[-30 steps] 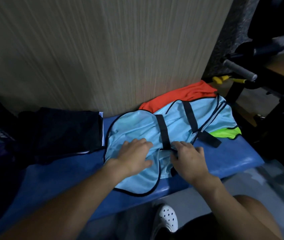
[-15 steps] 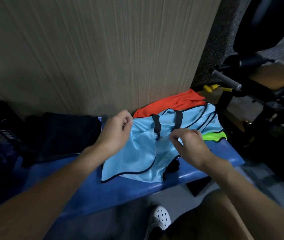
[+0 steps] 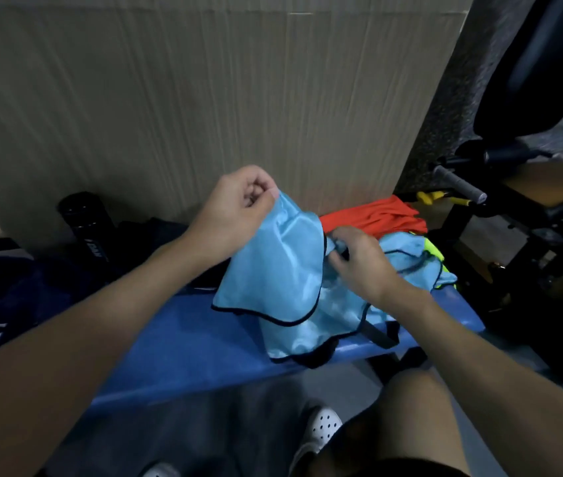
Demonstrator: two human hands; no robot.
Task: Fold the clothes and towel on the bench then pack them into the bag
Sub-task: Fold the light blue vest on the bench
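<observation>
A light blue bib [image 3: 283,270] with black trim hangs half lifted over the blue bench [image 3: 183,342]. My left hand [image 3: 238,208] pinches its upper left corner, raised above the bench. My right hand [image 3: 359,259] grips the bib's middle near a black strap, lower and to the right. An orange garment [image 3: 376,215] lies behind against the wall. A neon yellow-green piece [image 3: 436,256] peeks out at the right. Dark folded clothing [image 3: 156,232] lies on the bench to the left. A dark bag [image 3: 8,297] sits at the far left.
A black bottle [image 3: 84,222] stands by the wall at left. Black gym equipment [image 3: 531,218] with a grey handle [image 3: 458,184] crowds the right side. The wood-grain wall runs close behind the bench. My foot in a white perforated shoe [image 3: 321,428] is below the bench.
Both hands went from pressing the bib flat to lifting it. My left hand has risen with the corner; my right hand has bunched the middle. The camera has moved closer.
</observation>
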